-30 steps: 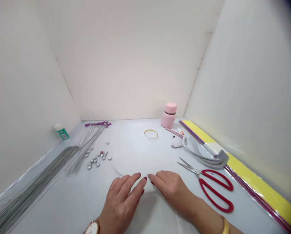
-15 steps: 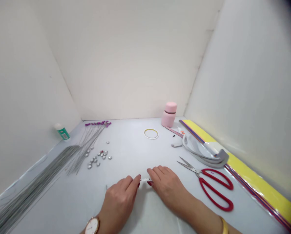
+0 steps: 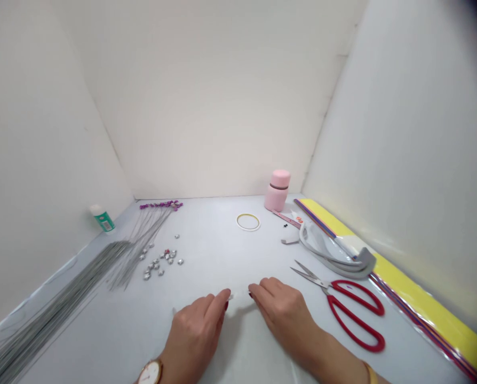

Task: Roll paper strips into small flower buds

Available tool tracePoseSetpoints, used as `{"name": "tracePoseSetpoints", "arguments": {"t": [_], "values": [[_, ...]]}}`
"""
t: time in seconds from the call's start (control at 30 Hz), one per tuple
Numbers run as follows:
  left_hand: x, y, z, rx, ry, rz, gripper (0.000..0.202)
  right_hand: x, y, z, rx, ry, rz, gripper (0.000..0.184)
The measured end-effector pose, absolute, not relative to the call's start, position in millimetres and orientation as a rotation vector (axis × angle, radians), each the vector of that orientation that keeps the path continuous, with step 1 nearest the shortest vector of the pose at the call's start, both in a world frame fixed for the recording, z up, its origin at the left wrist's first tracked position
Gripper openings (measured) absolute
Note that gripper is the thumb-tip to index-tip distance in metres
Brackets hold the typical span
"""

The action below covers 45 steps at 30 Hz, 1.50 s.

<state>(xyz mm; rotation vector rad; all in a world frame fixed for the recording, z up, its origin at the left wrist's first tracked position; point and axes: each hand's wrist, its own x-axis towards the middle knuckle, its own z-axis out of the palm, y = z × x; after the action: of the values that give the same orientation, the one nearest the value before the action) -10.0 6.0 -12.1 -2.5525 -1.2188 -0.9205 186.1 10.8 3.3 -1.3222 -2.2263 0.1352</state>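
My left hand (image 3: 194, 333) and my right hand (image 3: 284, 314) rest low on the white table (image 3: 218, 240), fingertips facing each other. A thin pale strip (image 3: 230, 296) shows faintly at my left fingertips and seems to run across to my right fingers, though its exact shape is hard to see. Red-handled scissors (image 3: 343, 321) lie open-bladed to the right of my right hand, not touching it. A wristwatch (image 3: 150, 372) sits on my left wrist, and a gold bangle (image 3: 370, 373) on my right.
Wire stems (image 3: 58, 298) and purple-tipped stems (image 3: 160, 205) lie left, near silver beads (image 3: 158, 261) and a green-labelled bottle (image 3: 102, 218). Farther back stand a pink bottle (image 3: 277, 191) and a tape ring (image 3: 248, 222). A grey-and-white packet (image 3: 330, 250) lies on a yellow sheet's (image 3: 422, 298) edge. White walls surround the table.
My hands have drawn slightly apart, with my right hand shifting rightward. The pale strip between them shows less than half a second ago.
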Motion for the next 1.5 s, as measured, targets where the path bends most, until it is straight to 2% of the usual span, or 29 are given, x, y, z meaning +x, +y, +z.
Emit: {"name": "tracePoseSetpoints", "arguments": {"t": [0.13,0.23,0.4,0.5,0.6,0.7,0.9,1.07,1.17,1.27,1.37,1.43,1.5], "values": [[-10.5,5.9,-8.3,-2.646,-1.217,-1.095,0.018,177.6,7.8,7.8,-1.321,-1.647,1.218,0.023],[-10.3,5.9,-5.3,-2.681,-1.28,-1.179,0.019,172.5,8.2,7.7,-1.235,-1.277,1.561,0.025],[-6.6,3.9,-3.5,-2.836,-1.458,-1.335,0.018,166.9,6.4,8.4,-1.092,-1.051,1.696,0.029],[-1.5,1.7,-0.9,-2.901,-1.812,-1.488,0.015,163.2,4.2,9.2,-1.061,-0.996,1.739,0.028],[4.0,-0.3,1.1,-3.003,-2.147,-1.712,0.016,160.1,3.2,8.2,-1.068,-0.99,1.716,0.026],[8.3,-2.2,2.0,-3.075,-2.241,-1.933,0.017,158.6,2.9,6.5,-1.105,-1.014,1.662,0.023],[9.6,-4.7,6.4,-3.154,-2.255,-1.845,0.017,159.4,2.4,7.9,-1.167,-1.112,1.536,0.017],[5.7,-0.4,2.9,-2.857,-2.396,-2.055,0.018,159.3,0.7,6.2,-1.142,-1.191,1.511,0.016],[7.1,2.9,2.4,-2.512,-2.682,-2.392,0.018,157.2,-1.4,1.1,-1.021,-1.256,1.593,0.035],[9.8,4.4,4.6,-2.261,-2.792,-2.688,0.02,155.8,-3.3,-3.6,-1.052,-1.356,1.758,0.028],[8.4,6.5,5.6,-2.094,-2.833,-2.749,0.02,158.0,-3.9,-3.6,-1.16,-1.374,1.778,0.033],[4.7,9.5,4.1,-2.07,-2.807,-2.745,0.018,161.0,-4.0,-1.2,-1.13,-1.353,1.816,0.044],[0.1,13.6,1.6,-2.12,-2.747,-2.712,0.02,164.2,-4.3,2.1,-1.058,-1.331,1.93,0.044]]}}
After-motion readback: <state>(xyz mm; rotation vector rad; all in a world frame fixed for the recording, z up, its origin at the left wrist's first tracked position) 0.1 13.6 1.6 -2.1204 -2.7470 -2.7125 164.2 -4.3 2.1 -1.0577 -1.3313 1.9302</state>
